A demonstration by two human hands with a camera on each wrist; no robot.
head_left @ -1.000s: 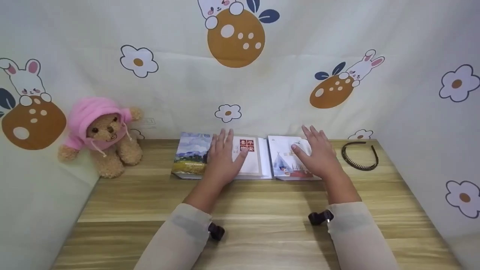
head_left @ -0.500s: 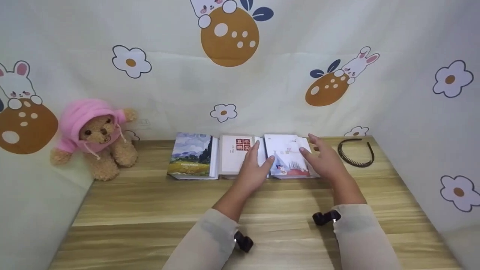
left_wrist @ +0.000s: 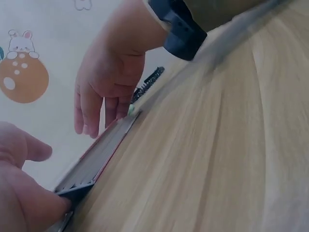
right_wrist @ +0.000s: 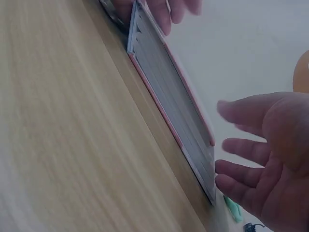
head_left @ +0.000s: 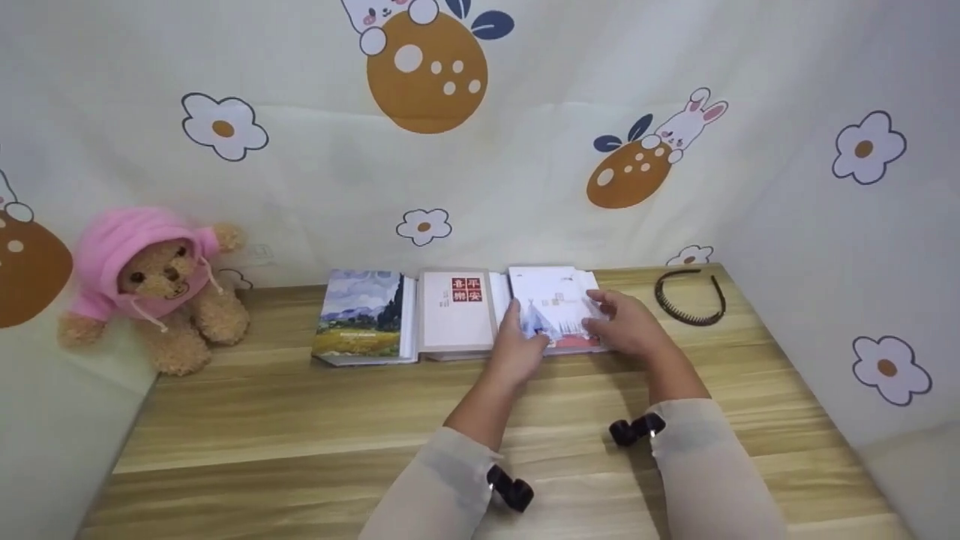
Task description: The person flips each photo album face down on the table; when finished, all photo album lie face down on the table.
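A row of three photo albums lies flat near the back of the table. The right one, a white tent-print album (head_left: 556, 289), is between my hands. My left hand (head_left: 516, 354) touches its left side, and the left wrist view has the thumb (left_wrist: 43, 205) against the dark spine corner. On the right, my right hand (head_left: 634, 326) has its fingers spread loosely at the album's page edge, as the right wrist view also shows. The middle album (head_left: 454, 322) is white with red character squares, and the left album (head_left: 364, 311) carries a painted landscape.
A black toothed headband (head_left: 690, 321) lies right of the albums. At the left sits a teddy bear (head_left: 169, 281) in a pink hood. A small mint-green thing (right_wrist: 233, 209) is beside the album's right end. A printed cloth (head_left: 315, 172) hangs behind the wooden table (head_left: 300, 427).
My left hand has moved right, from over the middle album to the tent-print album's left side. My right hand has come down to its right side. The head view has turned slightly right.
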